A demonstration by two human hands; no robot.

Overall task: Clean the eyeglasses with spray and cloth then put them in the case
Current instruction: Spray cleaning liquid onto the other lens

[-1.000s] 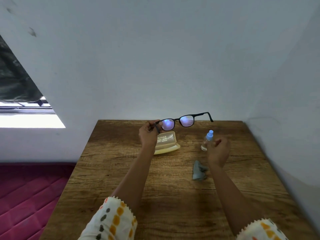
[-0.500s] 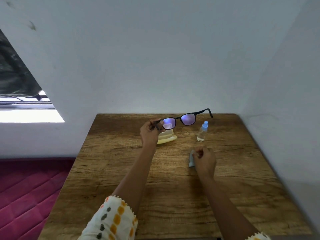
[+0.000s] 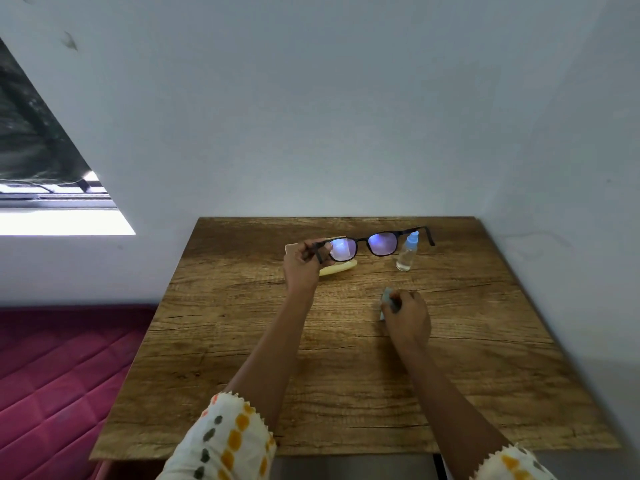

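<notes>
- One pair of black-framed eyeglasses at 12 o'clock; left hand pinches a temple.
- One grey cloth, gripped by right hand on wooden worktop.
- One clear blue-capped spray bottle, 1 o'clock; one pale-yellow case.

A home, likely a bedroom: a small wooden desk stands in a corner of plain white walls, with a pink quilted mattress on its left and a window beyond.

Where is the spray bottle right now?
In the head view the spray bottle stands upright on the table's far side, right of centre, beside the held eyeglasses and beyond the right hand gripping the cloth.
</notes>
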